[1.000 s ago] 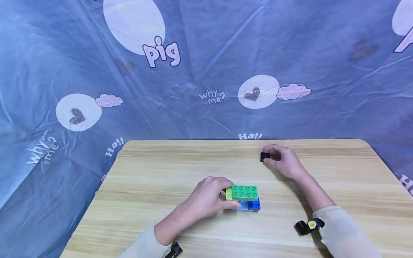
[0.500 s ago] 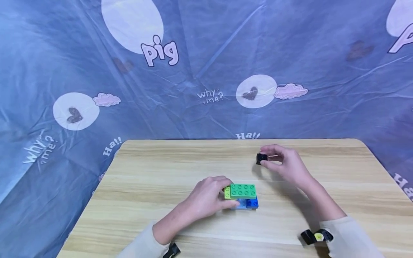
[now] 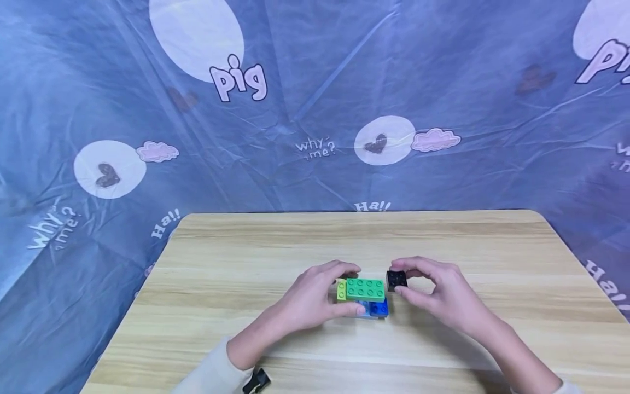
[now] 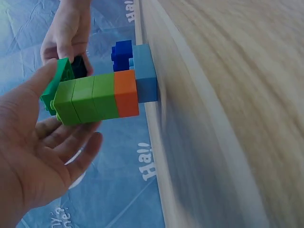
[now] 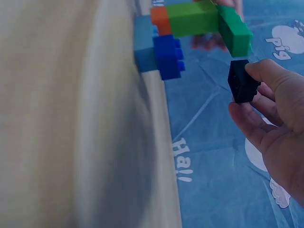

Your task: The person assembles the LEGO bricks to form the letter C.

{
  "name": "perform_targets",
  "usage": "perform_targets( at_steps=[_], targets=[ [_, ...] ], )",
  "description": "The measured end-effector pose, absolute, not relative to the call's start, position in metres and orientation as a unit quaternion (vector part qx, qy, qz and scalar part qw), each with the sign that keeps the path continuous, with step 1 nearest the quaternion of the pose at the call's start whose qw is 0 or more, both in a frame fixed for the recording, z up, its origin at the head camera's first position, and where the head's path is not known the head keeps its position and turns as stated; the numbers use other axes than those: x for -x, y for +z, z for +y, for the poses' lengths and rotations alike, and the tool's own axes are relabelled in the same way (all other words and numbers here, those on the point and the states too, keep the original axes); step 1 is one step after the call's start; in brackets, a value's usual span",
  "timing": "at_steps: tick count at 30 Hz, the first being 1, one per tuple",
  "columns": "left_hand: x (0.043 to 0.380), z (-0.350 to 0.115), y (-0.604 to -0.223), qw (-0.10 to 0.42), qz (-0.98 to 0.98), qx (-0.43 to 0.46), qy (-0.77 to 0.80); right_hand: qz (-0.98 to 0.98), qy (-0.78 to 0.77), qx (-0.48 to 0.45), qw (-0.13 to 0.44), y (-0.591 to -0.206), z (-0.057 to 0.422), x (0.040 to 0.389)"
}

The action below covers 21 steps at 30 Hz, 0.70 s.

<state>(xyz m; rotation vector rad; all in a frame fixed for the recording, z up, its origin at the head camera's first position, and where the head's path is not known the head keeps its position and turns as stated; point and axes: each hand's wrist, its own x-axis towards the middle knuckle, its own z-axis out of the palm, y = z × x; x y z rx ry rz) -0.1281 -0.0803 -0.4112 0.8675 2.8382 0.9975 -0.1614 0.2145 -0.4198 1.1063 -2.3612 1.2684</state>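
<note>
A small structure of toy building bricks stands on the table: a light blue brick (image 4: 145,71) at the bottom, an orange brick (image 4: 126,94) and several lime bricks (image 4: 85,99) stacked up on it, and a green brick (image 3: 365,290) jutting out sideways at the top. A dark blue brick (image 3: 379,308) sits on the light blue one, below the green overhang. My left hand (image 3: 312,295) holds the stack, thumb and fingers on either side. Just right of the green brick, my right hand (image 3: 450,295) pinches a black brick (image 5: 241,80) between thumb and fingers, raised off the table.
The wood-grain table (image 3: 236,251) has rounded far corners. Behind it hangs a blue printed cloth (image 3: 295,180). A black wrist device (image 3: 257,381) shows at the left sleeve.
My right hand has brought the black brick from the far part of the table toward me, up beside the green brick. The left hand stays at the stack; the head view shifts slightly.
</note>
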Motion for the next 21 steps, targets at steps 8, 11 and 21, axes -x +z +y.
perform_targets(
  at_steps=[8,11,21],
  targets=[
    [0.127,-0.079,-0.411,0.008,0.881,-0.313,0.355,-0.785,0.481,-0.384,0.07,-0.433,0.214,0.146],
    [0.127,-0.08,-0.412,0.008,0.881,-0.314,0.355,-0.782,0.486,-0.384,0.063,-0.434,0.209,0.144],
    [0.128,-0.079,-0.413,0.003,0.877,-0.322,0.356,-0.782,0.497,-0.372,0.048,-0.439,0.204,0.14]
  ],
)
